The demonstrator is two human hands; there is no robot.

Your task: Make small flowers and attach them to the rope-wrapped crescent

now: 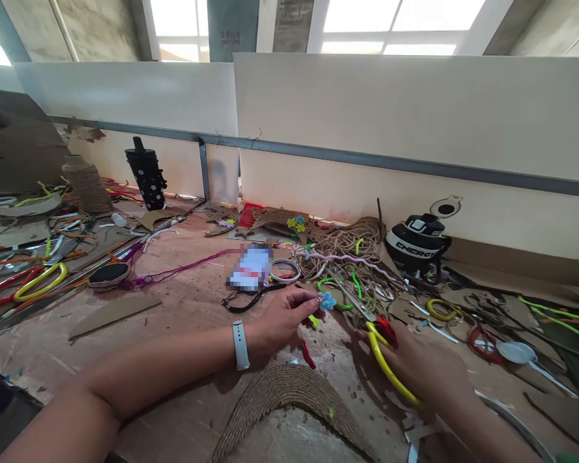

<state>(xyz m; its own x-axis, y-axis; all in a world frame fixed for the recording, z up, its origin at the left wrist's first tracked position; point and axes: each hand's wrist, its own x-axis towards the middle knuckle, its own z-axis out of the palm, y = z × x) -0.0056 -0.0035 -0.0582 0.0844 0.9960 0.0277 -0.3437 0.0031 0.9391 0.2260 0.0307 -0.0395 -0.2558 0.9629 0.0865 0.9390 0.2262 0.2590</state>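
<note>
Blue flower point(326, 300) pinched at left hand point(282, 318) fingertips; right hand point(424, 370) grasps scissors point(361, 310).

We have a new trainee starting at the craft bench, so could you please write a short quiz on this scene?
1. True or false: the left hand pinches a small blue flower.
2. What does the right hand hold? A) a glue gun B) scissors with yellow and red handles C) a hammer
3. Fill in: the white band sits on the ___ wrist.
Key: 1 true; 2 B; 3 left.
</note>
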